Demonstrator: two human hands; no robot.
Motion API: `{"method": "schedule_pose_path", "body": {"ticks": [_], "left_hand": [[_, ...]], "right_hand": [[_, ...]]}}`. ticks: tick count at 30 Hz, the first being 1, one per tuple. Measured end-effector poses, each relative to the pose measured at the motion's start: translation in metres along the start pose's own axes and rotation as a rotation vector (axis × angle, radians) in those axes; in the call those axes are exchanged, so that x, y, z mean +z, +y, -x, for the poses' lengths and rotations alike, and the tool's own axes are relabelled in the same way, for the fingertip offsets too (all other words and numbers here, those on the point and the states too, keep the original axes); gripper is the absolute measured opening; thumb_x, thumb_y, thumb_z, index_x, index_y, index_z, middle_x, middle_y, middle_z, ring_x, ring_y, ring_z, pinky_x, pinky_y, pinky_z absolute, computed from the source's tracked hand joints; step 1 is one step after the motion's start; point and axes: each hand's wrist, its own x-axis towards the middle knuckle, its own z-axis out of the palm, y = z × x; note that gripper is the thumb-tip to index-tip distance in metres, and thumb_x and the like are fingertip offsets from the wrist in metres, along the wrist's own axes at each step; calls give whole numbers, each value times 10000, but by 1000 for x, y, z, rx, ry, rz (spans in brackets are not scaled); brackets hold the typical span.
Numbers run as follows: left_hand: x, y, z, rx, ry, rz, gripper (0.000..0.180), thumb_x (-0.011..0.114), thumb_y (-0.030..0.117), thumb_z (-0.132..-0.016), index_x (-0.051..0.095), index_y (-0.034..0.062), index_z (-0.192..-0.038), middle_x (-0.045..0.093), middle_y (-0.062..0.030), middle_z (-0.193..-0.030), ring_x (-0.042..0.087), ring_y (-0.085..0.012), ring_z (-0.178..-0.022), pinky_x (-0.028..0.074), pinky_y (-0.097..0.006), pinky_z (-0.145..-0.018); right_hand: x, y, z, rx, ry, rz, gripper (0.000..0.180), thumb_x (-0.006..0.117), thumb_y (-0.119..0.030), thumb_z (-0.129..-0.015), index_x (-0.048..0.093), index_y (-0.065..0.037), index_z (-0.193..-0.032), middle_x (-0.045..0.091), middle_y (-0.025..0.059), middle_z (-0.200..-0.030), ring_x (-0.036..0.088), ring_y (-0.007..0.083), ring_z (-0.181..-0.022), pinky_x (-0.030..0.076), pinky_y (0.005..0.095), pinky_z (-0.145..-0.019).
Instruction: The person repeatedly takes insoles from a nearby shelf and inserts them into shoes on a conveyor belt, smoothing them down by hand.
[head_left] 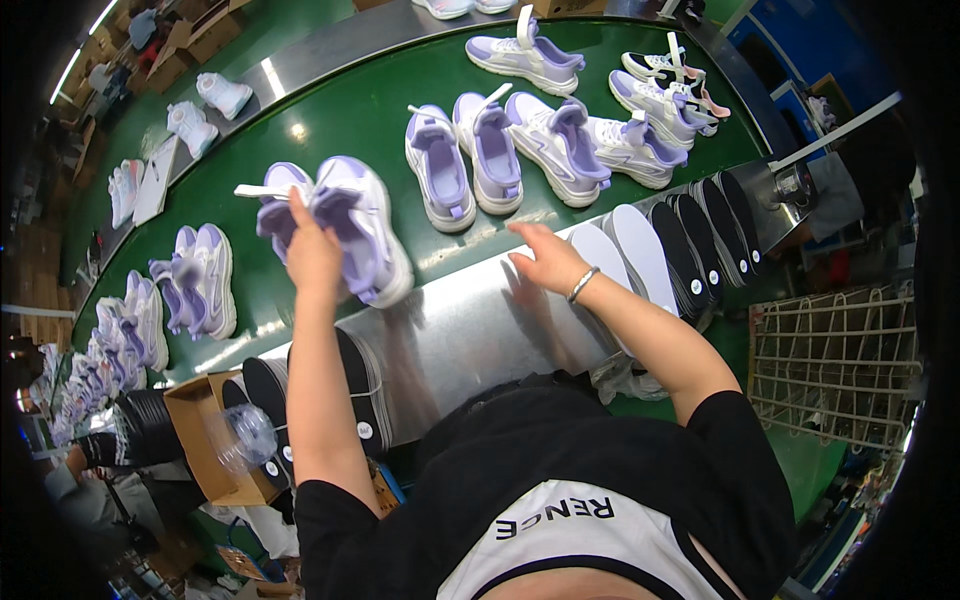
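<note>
My left hand (pixel 310 252) grips a pair of white and lilac sneakers (pixel 350 225) by their tongues, just above the green conveyor belt (pixel 340 125). My right hand (pixel 545 262) hovers empty, fingers spread, over the steel ledge (pixel 470 330) beside a row of insoles (pixel 660 255), white ones nearest and black ones beyond. A bracelet circles that wrist. More sneaker pairs (pixel 480 160) lie on the belt in front of me.
Further lilac sneakers line the belt to the left (pixel 195 280) and far right (pixel 650 105). A stack of black insoles (pixel 355 385) and a cardboard box (pixel 205 440) sit at my lower left. A wire rack (pixel 840 365) stands at right.
</note>
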Motion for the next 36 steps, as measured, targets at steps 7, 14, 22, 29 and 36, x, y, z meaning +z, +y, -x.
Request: {"method": "schedule_pose_path", "body": {"ticks": [7, 14, 22, 29, 36], "left_hand": [[47, 51, -13, 504, 136, 282, 480, 586, 136, -705, 406, 6, -1130, 496, -186, -1029, 476, -325, -946, 378, -372, -817], [108, 90, 17, 583, -125, -43, 295, 568, 111, -663, 509, 40, -943, 540, -112, -920, 483, -300, -883, 415, -386, -735], [45, 66, 101, 802, -279, 283, 284, 592, 38, -601, 506, 27, -872, 508, -131, -788, 460, -306, -769, 381, -375, -670], [40, 50, 191, 862, -487, 328, 320, 572, 29, -581, 511, 31, -894, 516, -144, -842, 479, -311, -782, 400, -367, -683], [14, 77, 181, 547, -454, 687, 214, 486, 8, -747, 501, -7, -960, 519, -74, -851, 479, -128, -699, 382, -217, -563]], "right_hand": [[-8, 25, -55, 221, 186, 188, 456, 532, -143, -701, 403, -118, -1138, 466, 198, -1056, 508, 354, -902, 426, 406, -752], [-7, 12, -77, 214, -8, 333, 209, 522, -151, -680, 515, -110, -885, 589, 134, -748, 565, 313, -750, 439, 407, -639], [-24, -34, 50, 120, -219, 300, 151, 539, -197, -677, 532, -105, -796, 568, 116, -649, 569, 301, -655, 428, 414, -532], [-5, -31, 152, 144, -265, 210, 278, 520, -139, -671, 509, -87, -944, 572, 142, -728, 568, 312, -669, 440, 419, -544], [-41, -3, 205, 238, 134, -65, 300, 510, -231, -749, 491, -79, -1007, 556, 127, -863, 542, 306, -778, 429, 394, -647]]}}
